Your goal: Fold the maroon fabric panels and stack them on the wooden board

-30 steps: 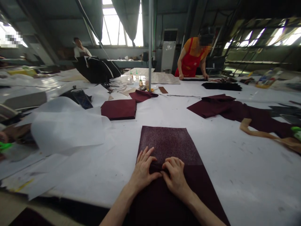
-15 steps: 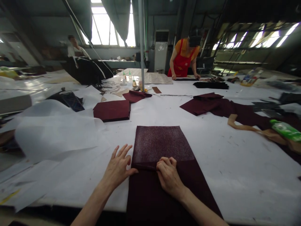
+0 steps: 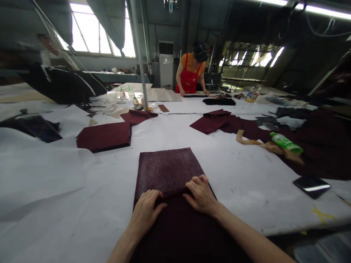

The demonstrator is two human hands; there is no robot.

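Note:
A dark maroon fabric panel (image 3: 167,168) lies in front of me, its far part paler and speckled, its near part smooth and darker. Across it runs a raised fold. My left hand (image 3: 149,208) grips this fold near the panel's left edge, fingers curled over and thumb below. Closer to the right edge, my right hand (image 3: 201,193) has its fingers bent over the same fold, the thumb on the near side. Both hands are closed on the cloth, so the parts of the fold under the fingers are hidden.
A maroon fabric stack (image 3: 105,136) lies at left on the white table (image 3: 170,135). A green bottle (image 3: 286,143), tan strip (image 3: 251,142) and phone (image 3: 312,186) are at right. Across the table stands a person in a red apron (image 3: 189,75); another person is far left.
My left hand, spread beside the panel before, now grips the fold. My right hand has shifted toward the panel's right edge. The view has turned right, showing the phone.

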